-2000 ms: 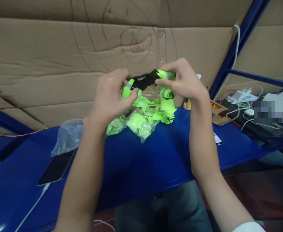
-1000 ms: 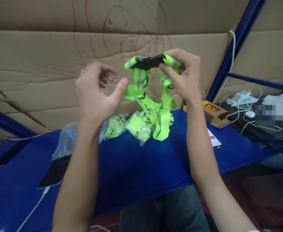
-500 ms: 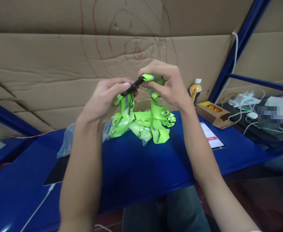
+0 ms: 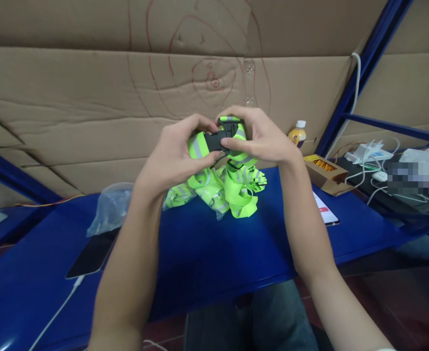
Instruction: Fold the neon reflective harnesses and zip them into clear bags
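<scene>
Between my two hands is a black plastic buckle (image 4: 214,140) on a neon-yellow reflective strap (image 4: 198,146). My left hand (image 4: 179,151) grips the buckle's left part from the side, thumb below and fingers above. Pinched in my right hand (image 4: 260,134) is the buckle's right end, with the thumb laid over its front. Strap loops hang from both sides of the buckle. Just below, more neon-yellow straps (image 4: 239,197) lie heaped on the blue table (image 4: 214,258), some of them inside clear plastic wrapping.
A crumpled clear plastic bag (image 4: 112,207) and a dark phone (image 4: 91,256) with a white cable lie left. On the right are a lit phone (image 4: 326,209), an open cardboard box (image 4: 326,173) and a yellow bottle (image 4: 297,134). Cardboard sheets (image 4: 90,87) stand behind the table.
The buckle has turned from edge-on to show its flat face. Both hands have shifted slightly right and closer together, with the strap loops now lower against the heap.
</scene>
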`<action>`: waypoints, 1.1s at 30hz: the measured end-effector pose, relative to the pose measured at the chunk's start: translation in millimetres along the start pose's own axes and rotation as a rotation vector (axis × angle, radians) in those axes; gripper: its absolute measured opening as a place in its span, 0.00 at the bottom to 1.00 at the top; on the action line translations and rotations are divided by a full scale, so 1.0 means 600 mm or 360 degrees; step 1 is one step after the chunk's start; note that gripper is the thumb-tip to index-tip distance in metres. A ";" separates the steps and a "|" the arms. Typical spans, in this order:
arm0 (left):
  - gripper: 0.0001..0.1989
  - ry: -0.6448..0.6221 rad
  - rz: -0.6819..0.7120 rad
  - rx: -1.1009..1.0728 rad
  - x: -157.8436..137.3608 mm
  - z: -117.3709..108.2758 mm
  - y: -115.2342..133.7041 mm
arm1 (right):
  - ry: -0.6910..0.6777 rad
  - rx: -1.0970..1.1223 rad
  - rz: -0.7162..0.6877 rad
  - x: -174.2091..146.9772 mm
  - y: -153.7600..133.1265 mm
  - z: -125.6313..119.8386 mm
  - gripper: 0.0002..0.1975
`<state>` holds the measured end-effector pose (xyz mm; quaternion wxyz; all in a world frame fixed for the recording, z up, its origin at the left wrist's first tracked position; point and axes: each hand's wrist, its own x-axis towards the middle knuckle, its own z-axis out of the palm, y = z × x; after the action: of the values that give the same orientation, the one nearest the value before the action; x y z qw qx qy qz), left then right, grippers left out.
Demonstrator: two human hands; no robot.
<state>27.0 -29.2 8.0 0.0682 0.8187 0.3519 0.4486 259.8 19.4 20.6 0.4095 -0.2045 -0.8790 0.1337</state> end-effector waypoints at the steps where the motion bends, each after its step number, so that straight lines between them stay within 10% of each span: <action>1: 0.21 0.0013 0.0008 0.0024 0.000 0.001 0.001 | 0.0019 0.0015 -0.0017 0.002 0.003 0.002 0.22; 23: 0.14 0.0210 0.0202 0.0589 0.000 0.007 -0.034 | 0.0264 0.0026 -0.0080 -0.002 0.047 -0.016 0.20; 33: 0.33 0.0650 -0.0535 -0.0922 0.002 -0.082 -0.149 | 0.1216 0.0153 0.0095 -0.075 0.139 -0.137 0.24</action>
<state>-57.2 27.9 -0.1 0.2975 0.5903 0.3463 0.6657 370.3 77.5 8.8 0.7125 -0.2457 -0.6494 0.1007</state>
